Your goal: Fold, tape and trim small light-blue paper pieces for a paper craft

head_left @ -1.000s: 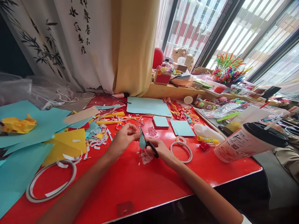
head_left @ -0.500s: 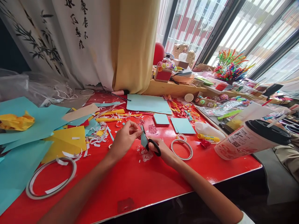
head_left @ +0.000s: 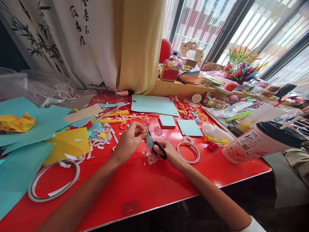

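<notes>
My left hand [head_left: 131,139] pinches the upper edge of a small light-blue piece of paper [head_left: 150,141] above the middle of the red table. With fingers in its black handles, my right hand [head_left: 169,154] holds a pair of scissors [head_left: 160,150]. The scissor blades lie against the paper, partly hidden by it, so how far apart they are is hard to see. Below the hands lies a little heap of pale scraps [head_left: 151,157]. Just beyond are a pile of small reddish bits [head_left: 158,131] and a small stack of blue paper squares [head_left: 167,121].
A tape roll [head_left: 188,152] lies right of my right hand, a larger one [head_left: 54,180] at the left. Blue sheets [head_left: 31,145] and paper shreds cover the left side. A lidded cup [head_left: 260,141] and a yellow glue stick [head_left: 216,140] are at the right.
The blue paper has turned slightly between my hands and looks narrower. Both hands stay in nearly the same place, while the whole view has shifted a little.
</notes>
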The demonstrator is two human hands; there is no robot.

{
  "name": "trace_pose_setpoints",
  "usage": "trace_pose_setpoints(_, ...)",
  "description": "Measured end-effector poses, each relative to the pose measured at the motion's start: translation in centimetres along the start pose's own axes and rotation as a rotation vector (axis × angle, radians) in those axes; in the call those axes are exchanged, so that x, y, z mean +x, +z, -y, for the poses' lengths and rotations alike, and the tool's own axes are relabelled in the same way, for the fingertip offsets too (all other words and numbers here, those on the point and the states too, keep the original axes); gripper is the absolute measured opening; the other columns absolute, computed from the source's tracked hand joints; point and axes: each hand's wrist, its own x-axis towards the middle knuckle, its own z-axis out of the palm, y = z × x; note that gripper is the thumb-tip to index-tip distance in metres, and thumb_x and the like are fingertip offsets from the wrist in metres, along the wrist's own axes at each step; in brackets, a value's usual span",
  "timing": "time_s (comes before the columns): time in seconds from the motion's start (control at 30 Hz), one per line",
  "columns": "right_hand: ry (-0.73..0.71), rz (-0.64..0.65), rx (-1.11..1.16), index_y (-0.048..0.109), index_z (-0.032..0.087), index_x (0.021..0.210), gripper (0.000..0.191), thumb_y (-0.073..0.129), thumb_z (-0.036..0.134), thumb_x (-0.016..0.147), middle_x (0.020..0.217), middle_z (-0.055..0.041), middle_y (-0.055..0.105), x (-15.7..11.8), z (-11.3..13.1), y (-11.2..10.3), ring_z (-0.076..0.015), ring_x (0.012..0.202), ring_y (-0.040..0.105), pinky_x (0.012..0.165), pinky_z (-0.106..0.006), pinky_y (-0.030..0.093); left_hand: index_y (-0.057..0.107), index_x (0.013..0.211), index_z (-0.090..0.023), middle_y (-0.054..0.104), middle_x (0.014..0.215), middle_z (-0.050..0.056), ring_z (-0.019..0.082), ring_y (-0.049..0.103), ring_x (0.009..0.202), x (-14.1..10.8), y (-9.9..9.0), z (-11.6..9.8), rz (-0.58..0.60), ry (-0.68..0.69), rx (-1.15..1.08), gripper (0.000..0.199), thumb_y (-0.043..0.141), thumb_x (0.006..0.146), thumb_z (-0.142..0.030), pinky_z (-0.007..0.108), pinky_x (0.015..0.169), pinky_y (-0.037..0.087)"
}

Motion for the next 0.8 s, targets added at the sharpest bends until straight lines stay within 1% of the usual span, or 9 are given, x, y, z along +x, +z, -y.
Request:
trace_pose_setpoints(0.23, 0.004, -0.006, 0.002, 0.048, 0.014, 0.061, 0.043, 0.055, 0.055, 0.072, 0.054, 0.0023, 0.04, -0.07, -0.19, 0.09, -0.0061, 0.047, 0.03, 0.044, -0.022, 0.018, 0.044, 0.079, -0.02, 0.058, 0.076, -0.002, 0.014, 0.059, 0.077, -0.11, 0.07, 0.23, -0.008, 0.015, -0.003, 0.014, 0.055, 0.073, -0.027, 0.025, 0.068, 0.044)
trace_pose_setpoints(0.4, 0.0, -0.021, 0.0, 0.05, 0.014, 0.061, 0.041, 0.055, 0.053, 0.073, 0.054, 0.0018, 0.043, -0.12, -0.17, 0.1, -0.0063, 0.047, 0.033, 0.045, -0.022, 0.019, 0.043, 0.078, -0.02, 0.055, 0.074, -0.003, 0.013, 0.058, 0.075, -0.13, 0.05, 0.16, -0.001, 0.019, -0.019, 0.014, 0.054, 0.074, -0.026, 0.024, 0.067, 0.044)
trace_pose_setpoints(0.57, -0.001, -0.032, -0.013, 0.051, 0.013, 0.059, 0.041, 0.057, 0.051, 0.073, 0.052, 0.0021, 0.043, -0.07, -0.1, 0.07, -0.0069, 0.048, 0.035, 0.047, -0.022, 0.022, 0.043, 0.08, -0.02, 0.054, 0.077, -0.003, 0.013, 0.057, 0.078, -0.05, 0.0, 0.23, 0.019, 0.022, -0.046, 0.014, 0.054, 0.074, -0.026, 0.023, 0.07, 0.044)
trace_pose_setpoints(0.7, -0.036, -0.058, 0.056, 0.051, 0.013, 0.059, 0.038, 0.057, 0.048, 0.073, 0.051, 0.0026, 0.044, 0.01, -0.38, 0.25, -0.0069, 0.047, 0.037, 0.048, -0.022, 0.025, 0.042, 0.08, -0.02, 0.053, 0.079, -0.003, 0.012, 0.056, 0.078, 0.16, -0.14, 0.28, 0.036, 0.019, -0.058, 0.014, 0.054, 0.075, -0.026, 0.023, 0.069, 0.043)
trace_pose_setpoints(0.8, -0.071, -0.086, 0.084, 0.05, 0.013, 0.057, 0.036, 0.059, 0.045, 0.073, 0.048, 0.0031, 0.042, 0.0, -0.47, 0.61, -0.0064, 0.046, 0.035, 0.047, -0.022, 0.023, 0.041, 0.08, -0.02, 0.052, 0.077, -0.003, 0.011, 0.055, 0.075, 0.37, -0.44, 0.15, 0.058, 0.02, -0.065, 0.017, 0.055, 0.074, -0.028, 0.023, 0.068, 0.041)
